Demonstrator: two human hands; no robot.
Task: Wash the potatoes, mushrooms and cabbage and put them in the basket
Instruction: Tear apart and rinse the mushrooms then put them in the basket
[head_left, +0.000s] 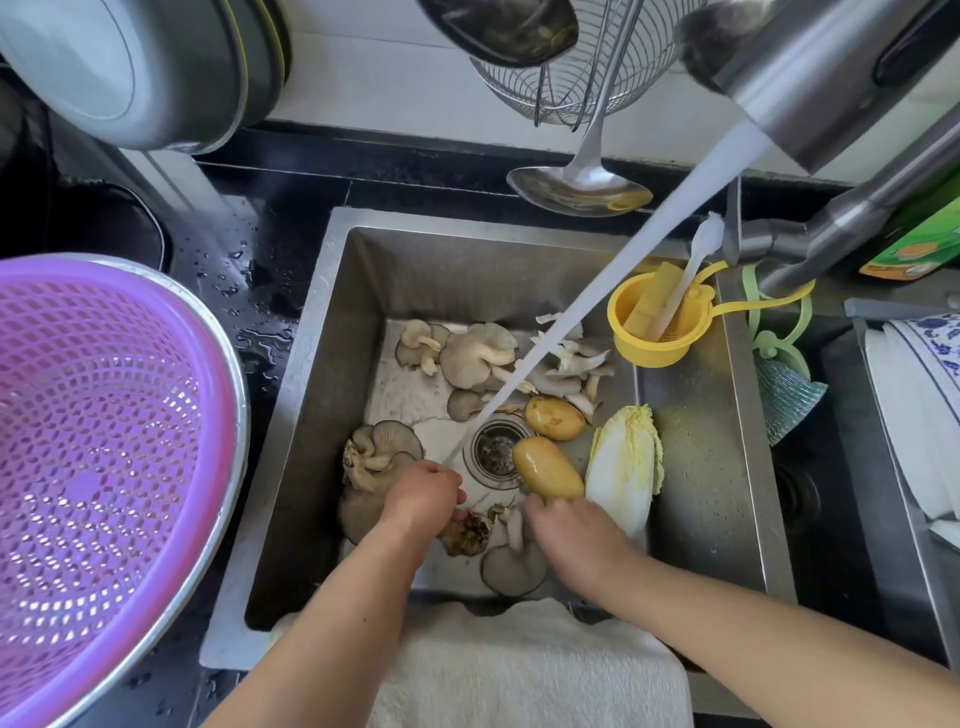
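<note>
Around the round steel drain (496, 451) in the steel sink (332, 332), grey oyster mushrooms (480, 356) lie beyond and left; they look soft and tear-prone, best lifted by the stem clump. The left hand (423, 493), just left of the drain, curls around a dirty brownish mushroom base (465, 532). Right of the drain, the right hand (566, 530) touches the near end of a wet, probably slippery yellow potato (545, 467); its grip cannot be told. The pale napa cabbage (623, 467) lies further right, the empty purple plastic basket (98, 431) far left.
</note>
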